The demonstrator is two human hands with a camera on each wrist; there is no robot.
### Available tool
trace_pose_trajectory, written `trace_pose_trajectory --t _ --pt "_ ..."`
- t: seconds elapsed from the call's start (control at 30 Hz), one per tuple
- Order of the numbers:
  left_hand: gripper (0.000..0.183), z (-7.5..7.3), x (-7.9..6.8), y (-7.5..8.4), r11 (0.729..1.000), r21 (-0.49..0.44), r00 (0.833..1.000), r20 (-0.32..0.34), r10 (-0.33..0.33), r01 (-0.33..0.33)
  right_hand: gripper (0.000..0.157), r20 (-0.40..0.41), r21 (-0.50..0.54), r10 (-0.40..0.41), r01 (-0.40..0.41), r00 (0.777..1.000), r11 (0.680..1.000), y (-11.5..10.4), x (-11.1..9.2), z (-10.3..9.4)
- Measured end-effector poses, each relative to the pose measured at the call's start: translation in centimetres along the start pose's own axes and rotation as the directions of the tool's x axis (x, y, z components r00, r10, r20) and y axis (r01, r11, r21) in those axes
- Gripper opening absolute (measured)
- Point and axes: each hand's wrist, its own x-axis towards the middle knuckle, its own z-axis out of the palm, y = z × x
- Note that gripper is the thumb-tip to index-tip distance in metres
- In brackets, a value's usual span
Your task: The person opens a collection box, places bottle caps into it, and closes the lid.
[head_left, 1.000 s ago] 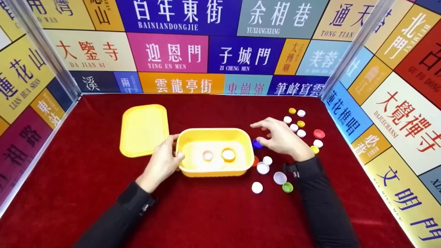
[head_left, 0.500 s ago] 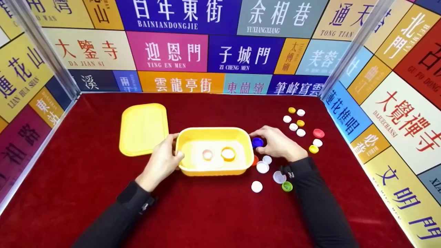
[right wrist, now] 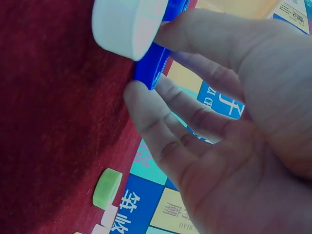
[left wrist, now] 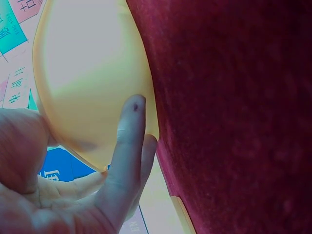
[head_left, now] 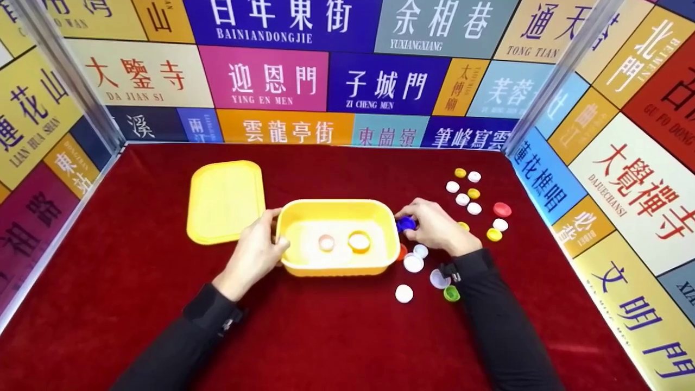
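The left hand (head_left: 255,252) is gripping the left end of the yellow container (head_left: 339,272), its thumb lying at the rim and its fingers reaching round the outer wall. The container is standing upright, open side up, at the centre of the frame on the red worktop (head_left: 326,336). Two caps are lying inside on its floor: a small pale cap (head_left: 326,243) and, to its right, an orange-rimmed cap (head_left: 359,242).

The right hand (head_left: 440,225) is pinching the blue cap (head_left: 406,223) between thumb and fingers, just beside the container's right end. The head view is not showing clearly whether cap and wall are touching. In the right wrist view, a white cap (right wrist: 127,27) is partly covering the blue cap.

Below the right hand, an orange-red cap (head_left: 402,252) is sitting against or close to the container's lower right corner. A green cap (head_left: 451,294) is resting toward the lower right, next to a translucent cap (head_left: 438,279). A red cap (head_left: 502,209) is lying right of centre, below a group of white and yellow caps (head_left: 473,193). The yellow lid (head_left: 225,201) is lying flat at upper left.
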Motion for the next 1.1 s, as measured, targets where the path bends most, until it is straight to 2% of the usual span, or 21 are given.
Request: trace_pose_trajectory --t 0.17,0.23,0.27,0.37,0.47,0.5,0.67,1.1 --pt "0.068 -0.2 0.1 0.1 1.000 0.005 1.000 -0.003 0.012 -0.012 0.035 -0.006 0.018 -0.002 0.002 1.000 1.000 0.1 0.1 0.0" --pt "0.067 -0.3 0.1 0.1 1.000 -0.001 1.000 -0.001 0.014 -0.014 0.035 -0.014 0.025 -0.017 0.018 1.000 1.000 0.1 0.0 -0.1" --pt "0.067 -0.3 0.1 0.0 1.000 0.001 1.000 -0.003 0.015 -0.015 0.034 -0.024 0.048 -0.048 0.049 0.999 0.998 1.2 0.3 0.4" --pt "0.068 -0.3 0.0 -0.1 1.000 0.007 1.000 -0.004 0.005 -0.005 0.033 -0.032 0.046 -0.078 0.080 0.996 0.996 1.3 0.2 0.5" --pt "0.067 -0.2 0.0 -0.2 1.000 0.025 1.000 -0.013 0.013 -0.013 0.034 -0.027 0.039 -0.076 0.077 0.997 0.996 1.3 0.2 0.6" --pt "0.067 -0.2 -0.1 -0.2 1.000 0.024 1.000 -0.012 0.015 -0.015 0.035 -0.022 0.016 -0.047 0.047 0.999 0.999 0.2 -0.1 0.1" --pt "0.068 -0.1 0.0 -0.1 0.999 0.021 1.000 -0.011 0.025 -0.025 0.035 -0.022 0.000 -0.018 0.018 1.000 1.000 0.1 -0.1 -0.1" --pt "0.068 0.0 0.1 0.0 1.000 0.021 1.000 -0.002 0.010 -0.010 0.039 -0.078 0.013 -0.047 0.048 0.996 0.999 -1.6 -0.4 -2.0"
